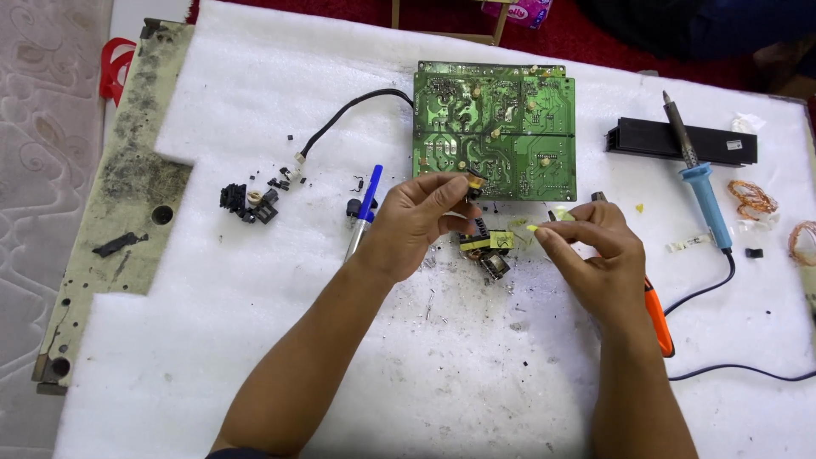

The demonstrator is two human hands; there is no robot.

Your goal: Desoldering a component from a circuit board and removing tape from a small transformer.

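**Small part pinched over the foam, tape strip pulled from it**

Left hand (422, 219) pinching a small black-and-yellow component (473, 185) between thumb and fingertips, just below the lower edge of the green circuit board (493, 129). Right hand (595, 251) closed in a pinch on a strip of pale yellow tape (534, 227), level with the left hand and a little apart from it. Directly beneath and between both hands, a dismantled transformer core with yellow tape (489, 246) lying on the white foam sheet (255, 340) amid dark crumbs. Near the left wrist, a blue-and-silver pen-like tool (364, 212). Farther right, a blue-handled soldering iron (699, 174) beside a black heat sink (680, 140). Under the right wrist, an orange-handled tool (658, 316), mostly hidden. At far left, loose black parts (248, 202).
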